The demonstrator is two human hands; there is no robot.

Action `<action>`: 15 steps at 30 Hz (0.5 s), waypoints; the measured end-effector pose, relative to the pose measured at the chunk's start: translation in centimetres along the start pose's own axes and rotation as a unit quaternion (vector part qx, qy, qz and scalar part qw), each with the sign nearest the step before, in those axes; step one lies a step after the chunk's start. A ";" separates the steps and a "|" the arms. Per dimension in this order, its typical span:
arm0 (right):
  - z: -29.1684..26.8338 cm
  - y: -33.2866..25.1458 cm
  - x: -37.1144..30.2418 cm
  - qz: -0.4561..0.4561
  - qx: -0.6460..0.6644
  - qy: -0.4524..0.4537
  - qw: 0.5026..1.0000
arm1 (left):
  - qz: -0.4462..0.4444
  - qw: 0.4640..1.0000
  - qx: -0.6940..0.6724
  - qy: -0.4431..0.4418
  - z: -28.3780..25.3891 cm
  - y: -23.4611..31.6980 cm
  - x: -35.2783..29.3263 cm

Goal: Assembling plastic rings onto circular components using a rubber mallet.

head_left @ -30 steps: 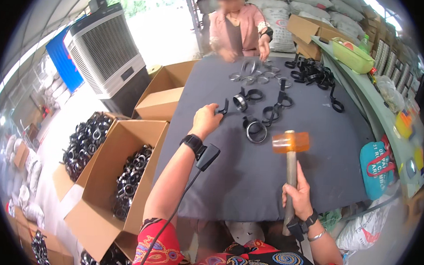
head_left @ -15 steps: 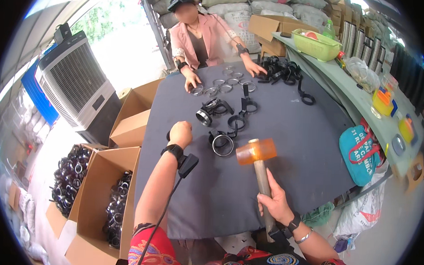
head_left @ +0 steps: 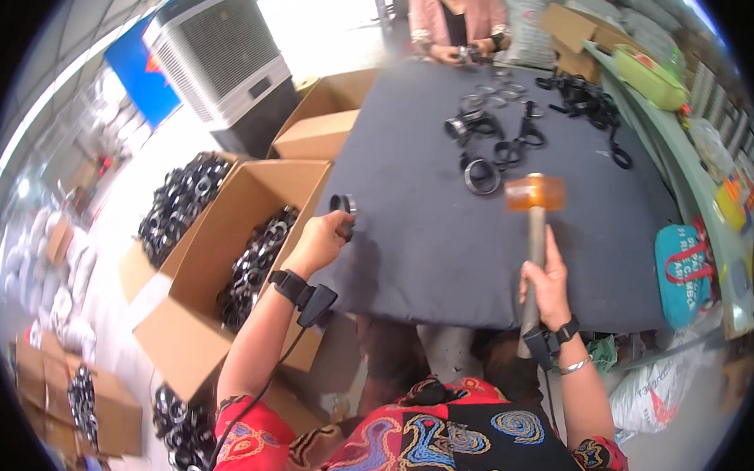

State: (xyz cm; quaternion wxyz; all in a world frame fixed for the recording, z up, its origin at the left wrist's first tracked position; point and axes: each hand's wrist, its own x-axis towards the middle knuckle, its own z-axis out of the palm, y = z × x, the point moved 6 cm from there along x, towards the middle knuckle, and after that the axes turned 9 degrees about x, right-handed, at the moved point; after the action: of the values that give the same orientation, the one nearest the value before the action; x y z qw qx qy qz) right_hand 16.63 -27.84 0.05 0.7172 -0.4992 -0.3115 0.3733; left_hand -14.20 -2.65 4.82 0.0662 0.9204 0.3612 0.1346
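Note:
My left hand [head_left: 319,243] is closed on a black ring [head_left: 343,204] with a shiny inner band, over the table's left edge beside an open carton. My right hand [head_left: 548,283] grips the wooden handle of a mallet [head_left: 536,194] with an amber, see-through head, held upright over the table. Beyond the mallet lies a metal-lined black ring [head_left: 482,177]. Farther back are more black rings with stubby arms [head_left: 508,152] and a cluster of thin metal rings [head_left: 494,95].
The open carton [head_left: 183,336] at my left holds many black rings; another heap [head_left: 185,195] stands behind it. An air cooler [head_left: 225,52] is far left. Across the dark-covered table [head_left: 409,262] a person [head_left: 458,24] handles a part, near a black ring pile [head_left: 581,97]. A teal bag [head_left: 682,274] hangs right.
The view has swung left and down. My left hand has moved toward the carton with the black ring. The person opposite has brought both hands together on a part.

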 end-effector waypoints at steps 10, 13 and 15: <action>3.3 0.0 -0.5 0.014 -0.074 -0.061 0.995 | -0.293 0.728 -0.582 0.213 6.7 -2.0 -18.4; 8.0 -1.0 -1.8 0.005 -0.119 -0.135 0.984 | -0.259 0.723 -0.601 0.223 8.4 -1.0 -19.1; 11.9 -2.0 -2.6 0.004 -0.148 -0.189 0.971 | -0.239 0.690 -0.655 0.194 9.3 -0.2 -18.5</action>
State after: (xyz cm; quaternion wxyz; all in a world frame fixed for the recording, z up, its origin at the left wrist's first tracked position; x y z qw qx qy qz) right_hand 5.95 -24.73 5.44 0.5624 -0.5211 -0.4911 0.4136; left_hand -24.56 -15.35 -7.77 0.6110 0.4787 0.3938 0.4923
